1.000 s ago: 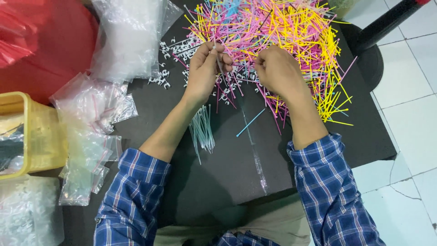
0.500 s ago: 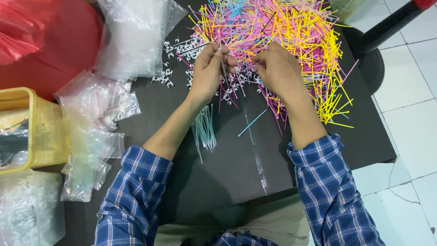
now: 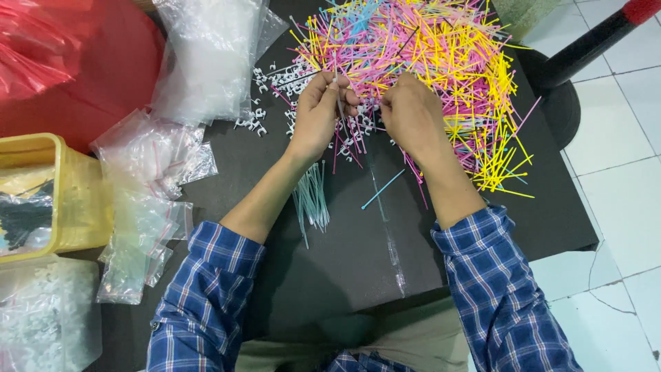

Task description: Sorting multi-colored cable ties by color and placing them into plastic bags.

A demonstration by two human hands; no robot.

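Pale, thin cable ties (image 3: 338, 98) are pinched upright between the thumb and fingers of the left hand (image 3: 318, 114), while the right hand (image 3: 412, 114) is curled beside it over the heap of pink and yellow ties (image 3: 441, 62), apparently nipping one, though its fingertips are hidden. White clips (image 3: 275, 79) lie scattered just left on the black mat (image 3: 344, 262), with a greenish tie bundle (image 3: 311, 196) below the left wrist.

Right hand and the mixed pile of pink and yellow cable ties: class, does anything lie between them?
Nothing visible does. The right hand rests directly on the near edge of the pile of pink and yellow cable ties, fingertips hidden among the strands. The left hand, beside it, pinches a single pale tie.
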